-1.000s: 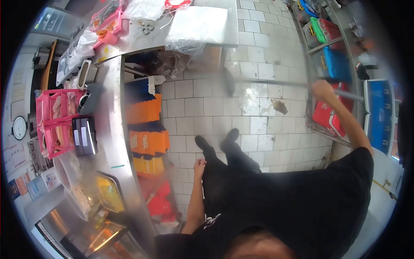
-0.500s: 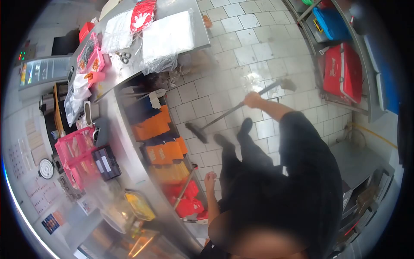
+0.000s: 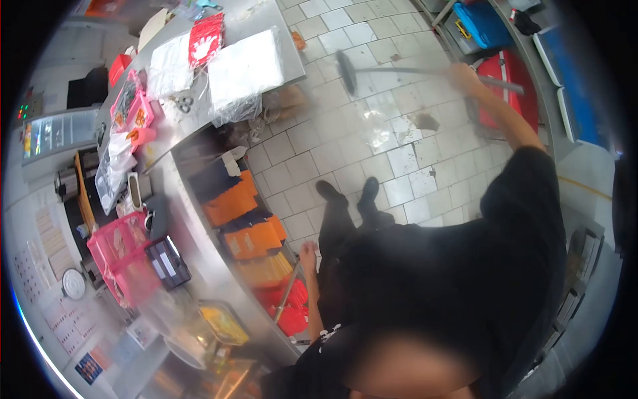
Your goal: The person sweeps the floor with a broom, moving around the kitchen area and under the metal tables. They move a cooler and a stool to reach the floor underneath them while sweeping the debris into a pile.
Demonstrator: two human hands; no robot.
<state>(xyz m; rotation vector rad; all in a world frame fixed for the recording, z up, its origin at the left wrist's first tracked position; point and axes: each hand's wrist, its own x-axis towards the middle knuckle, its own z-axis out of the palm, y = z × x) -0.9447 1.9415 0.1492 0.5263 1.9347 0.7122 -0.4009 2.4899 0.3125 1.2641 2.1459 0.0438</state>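
My right hand (image 3: 463,78) grips the broom by its stick (image 3: 399,70), arm stretched out to the far right. At the left end of the stick, the dark broom head (image 3: 345,73) touches or hovers just over the tiled floor (image 3: 339,156); motion blur hides which. A brown patch of dirt (image 3: 423,121) lies on the tiles, nearer to me than the stick. My left hand (image 3: 308,256) hangs low beside the shelf under the counter, holding nothing, its fingers loosely apart.
Along the left runs a steel counter (image 3: 206,229) with white packs, scissors (image 3: 184,104) and pink baskets (image 3: 119,253). Orange boxes (image 3: 249,241) fill the shelf below. At the right stand a rack with a red cooler box (image 3: 522,93) and a blue bin (image 3: 480,25).
My right hand has swung forward and right with the broom. The broom head has gone from near my feet to farther out on the floor. My left hand has shifted slightly left.
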